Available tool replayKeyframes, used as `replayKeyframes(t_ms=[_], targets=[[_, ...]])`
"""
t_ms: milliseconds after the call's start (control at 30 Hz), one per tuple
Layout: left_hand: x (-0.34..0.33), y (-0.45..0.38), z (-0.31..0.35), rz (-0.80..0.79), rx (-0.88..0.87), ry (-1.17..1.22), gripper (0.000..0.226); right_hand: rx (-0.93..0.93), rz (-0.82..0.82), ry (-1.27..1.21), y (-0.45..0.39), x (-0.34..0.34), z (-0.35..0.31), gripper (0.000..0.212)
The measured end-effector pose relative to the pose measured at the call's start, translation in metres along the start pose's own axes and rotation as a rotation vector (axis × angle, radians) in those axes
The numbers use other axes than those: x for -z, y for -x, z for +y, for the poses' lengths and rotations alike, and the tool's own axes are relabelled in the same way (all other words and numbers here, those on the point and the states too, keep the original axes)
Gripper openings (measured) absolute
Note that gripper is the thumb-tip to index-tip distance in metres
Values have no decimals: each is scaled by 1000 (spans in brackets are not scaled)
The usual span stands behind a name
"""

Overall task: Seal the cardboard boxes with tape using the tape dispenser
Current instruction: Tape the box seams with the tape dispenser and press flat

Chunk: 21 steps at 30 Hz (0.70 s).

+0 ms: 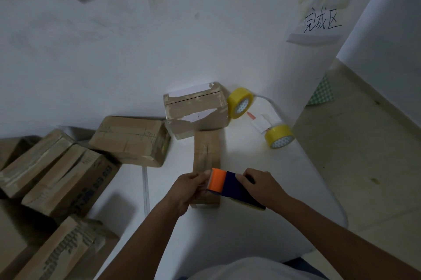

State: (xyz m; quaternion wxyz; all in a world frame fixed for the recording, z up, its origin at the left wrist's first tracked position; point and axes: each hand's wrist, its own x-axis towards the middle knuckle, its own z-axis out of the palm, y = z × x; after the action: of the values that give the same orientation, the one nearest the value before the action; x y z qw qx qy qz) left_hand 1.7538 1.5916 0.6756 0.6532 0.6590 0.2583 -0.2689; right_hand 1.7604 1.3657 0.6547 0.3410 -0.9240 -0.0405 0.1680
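tape dispenser [230,185], orange and dark blue: over the near end of a narrow cardboard box [206,156] on the white counter [250,229], between both hands. right hand [262,185] grasping its dark body; left hand [189,188] pinching its orange end.

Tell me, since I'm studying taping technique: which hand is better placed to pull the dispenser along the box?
The right hand: it grips the orange and dark blue tape dispenser by its body, while the left hand holds its front end over the narrow brown cardboard box.
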Motion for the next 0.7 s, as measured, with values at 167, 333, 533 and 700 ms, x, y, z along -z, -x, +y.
replayKeyframes(t_ms=[167,333,533,700], targets=[[3,7,-2,-39,31,63,20,10,7,11,-1,-3,0,39],[1,8,-5,18,-22,-47,18,22,-7,39,-1,-3,-1,42],[-4,7,-9,155,-93,-194,17,75,-31,89,-2,1,-10,45],[10,8,-13,170,-104,-123,19,123,-96,175,-3,6,-11,43]])
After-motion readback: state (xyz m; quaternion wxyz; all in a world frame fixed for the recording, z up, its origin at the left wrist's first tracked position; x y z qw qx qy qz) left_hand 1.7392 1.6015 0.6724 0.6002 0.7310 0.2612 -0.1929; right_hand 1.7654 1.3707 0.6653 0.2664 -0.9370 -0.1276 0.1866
